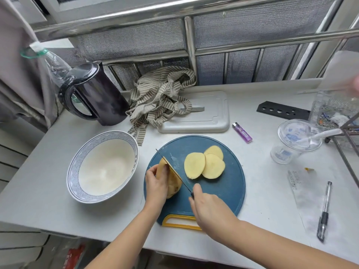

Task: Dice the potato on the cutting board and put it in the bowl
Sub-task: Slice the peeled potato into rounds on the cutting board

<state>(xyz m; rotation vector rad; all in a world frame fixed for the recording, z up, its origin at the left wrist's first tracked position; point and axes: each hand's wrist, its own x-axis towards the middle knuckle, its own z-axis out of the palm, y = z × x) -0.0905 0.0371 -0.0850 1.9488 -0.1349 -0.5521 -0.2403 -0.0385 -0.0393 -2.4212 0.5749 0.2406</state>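
Note:
A round blue cutting board [223, 189] with a yellow handle lies in the middle of the counter. My left hand [157, 183] grips the remaining piece of potato [174, 183] on the board's left side. My right hand [209, 208] holds a knife [175, 170] whose blade is sunk into the top of that potato piece. Three pale yellow potato slices [204, 164] lie overlapping on the board to the right of the blade. A white bowl [77, 164] with a blue patterned rim stands empty to the left of the board.
Behind the board lie a white tray [209, 121] with a striped cloth [161, 98], a black kettle [97, 96] and a purple lighter [241, 132]. At the right stand a plastic cup [291, 142], a pen [324, 212] and a black perforated plate [281, 110].

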